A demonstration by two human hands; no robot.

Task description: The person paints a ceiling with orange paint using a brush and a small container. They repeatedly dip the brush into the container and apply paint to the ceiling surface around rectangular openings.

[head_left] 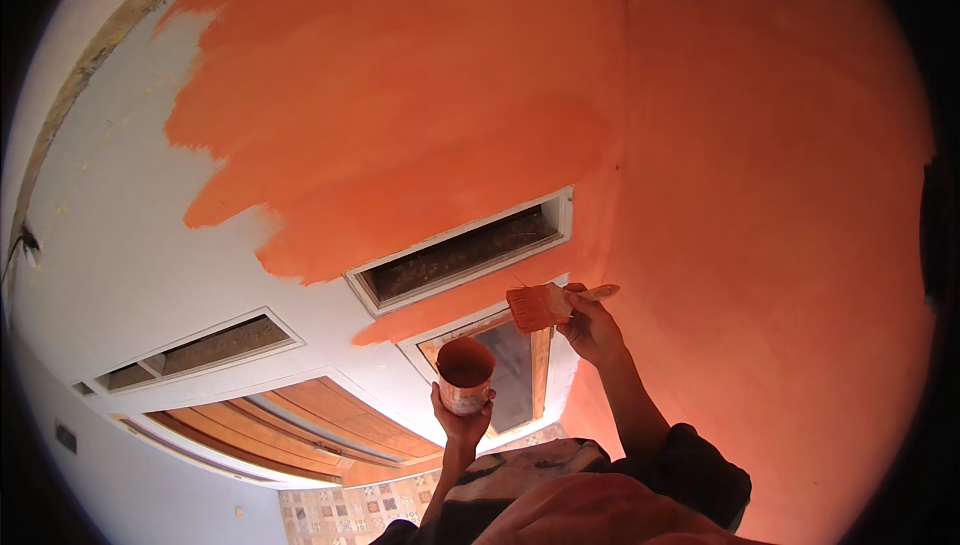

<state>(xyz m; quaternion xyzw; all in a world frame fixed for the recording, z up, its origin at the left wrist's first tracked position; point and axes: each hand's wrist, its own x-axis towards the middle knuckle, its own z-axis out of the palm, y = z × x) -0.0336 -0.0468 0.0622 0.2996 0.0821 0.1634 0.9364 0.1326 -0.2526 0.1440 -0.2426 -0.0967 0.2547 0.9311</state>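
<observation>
My left hand [463, 424] is wrapped round a small paint pot [466, 399] from below. The inside of the pot is coated orange-red, and how full it is I cannot tell. To the right and a little higher, my right hand [592, 331] grips the handle of a wide paintbrush [536, 307]. Its bristles are thick with orange paint and point left, apart from the wall and the pot. Behind both hands rises a wall, partly covered in orange paint [400, 95] with a ragged left border against the bare white part [110, 215].
A framed vent opening [460, 253] sits above the brush, over a window [505, 370]. Further left are another vent opening [215, 345] and wooden panels [300, 420]. An orange side wall [760, 195] stands close on the right. Patterned tiles [350, 510] show at the bottom.
</observation>
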